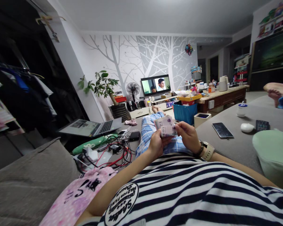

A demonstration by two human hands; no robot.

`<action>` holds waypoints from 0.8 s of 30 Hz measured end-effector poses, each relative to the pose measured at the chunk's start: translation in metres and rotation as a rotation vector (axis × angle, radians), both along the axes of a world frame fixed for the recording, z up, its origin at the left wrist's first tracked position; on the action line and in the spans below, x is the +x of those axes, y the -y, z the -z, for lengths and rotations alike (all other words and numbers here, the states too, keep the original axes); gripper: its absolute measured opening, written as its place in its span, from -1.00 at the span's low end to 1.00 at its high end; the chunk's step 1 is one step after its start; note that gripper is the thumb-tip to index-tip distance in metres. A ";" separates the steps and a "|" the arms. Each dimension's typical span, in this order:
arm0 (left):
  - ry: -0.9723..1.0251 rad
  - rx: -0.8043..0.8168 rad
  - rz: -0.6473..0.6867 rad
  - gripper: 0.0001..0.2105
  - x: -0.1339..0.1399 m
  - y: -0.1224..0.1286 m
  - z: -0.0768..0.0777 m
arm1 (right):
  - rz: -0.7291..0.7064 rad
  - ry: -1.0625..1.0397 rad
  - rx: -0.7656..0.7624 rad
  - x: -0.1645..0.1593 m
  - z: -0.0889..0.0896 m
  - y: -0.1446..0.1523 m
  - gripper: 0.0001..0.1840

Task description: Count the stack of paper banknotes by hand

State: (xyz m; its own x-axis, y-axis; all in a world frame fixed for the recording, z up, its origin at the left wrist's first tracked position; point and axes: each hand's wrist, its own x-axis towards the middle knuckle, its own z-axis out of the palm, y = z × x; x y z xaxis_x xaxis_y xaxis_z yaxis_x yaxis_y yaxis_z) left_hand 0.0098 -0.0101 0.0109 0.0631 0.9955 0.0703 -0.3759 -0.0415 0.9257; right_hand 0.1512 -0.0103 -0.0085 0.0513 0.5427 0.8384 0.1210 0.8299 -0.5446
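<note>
A stack of banknotes (pixel 163 123), whitish with purple print and the figure 5 on it, is held above my lap. My left hand (pixel 156 143) grips the stack from below and the left side. The fingers of my right hand (pixel 188 135) pinch the right edge of the notes near the top. On my right wrist are a pale-strapped watch (pixel 207 152) and a dark bracelet. Blue checked trousers (pixel 146 133) cover my legs beneath the notes. Some fingertips are hidden behind the stack.
An open laptop (pixel 94 127) and tangled cables (pixel 122 150) lie to my left beside a pink cloth (pixel 82 188). At right on the grey sofa are a phone (pixel 222 130), a white mouse (pixel 247 127), a remote (pixel 262 125), a small cup (pixel 241 110) and a green neck pillow (pixel 271 149).
</note>
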 end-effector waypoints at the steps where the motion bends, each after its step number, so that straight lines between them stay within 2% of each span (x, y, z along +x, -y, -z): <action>1: 0.003 -0.003 -0.002 -0.69 0.000 0.000 0.000 | -0.009 -0.006 -0.006 0.000 0.000 0.000 -0.73; 7: 0.023 0.001 0.003 -0.70 0.000 -0.002 0.003 | -0.094 -0.044 -0.036 -0.002 0.000 0.002 -0.76; 10: 0.135 0.072 0.063 -0.68 0.002 -0.005 0.005 | -0.138 -0.061 -0.061 -0.002 0.000 0.001 -0.72; 13: 0.232 0.101 0.150 -0.67 0.005 -0.005 0.006 | -0.072 -0.104 -0.094 -0.001 0.000 -0.005 -0.68; 17: 0.226 0.090 0.120 -0.69 0.006 -0.002 0.005 | 0.063 -0.133 -0.167 0.001 0.003 -0.019 -0.65; 24: 0.218 0.096 0.104 -0.71 0.005 -0.002 0.008 | 0.082 -0.059 -0.167 0.001 0.006 -0.025 -0.63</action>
State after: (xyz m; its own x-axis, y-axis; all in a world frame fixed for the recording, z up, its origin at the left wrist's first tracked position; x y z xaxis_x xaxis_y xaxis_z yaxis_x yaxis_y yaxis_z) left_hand 0.0149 -0.0080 0.0034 0.1381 0.9724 0.1878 -0.5734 -0.0761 0.8157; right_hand 0.1521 0.0149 -0.0148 0.1475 0.6663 0.7309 0.1482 0.7158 -0.6824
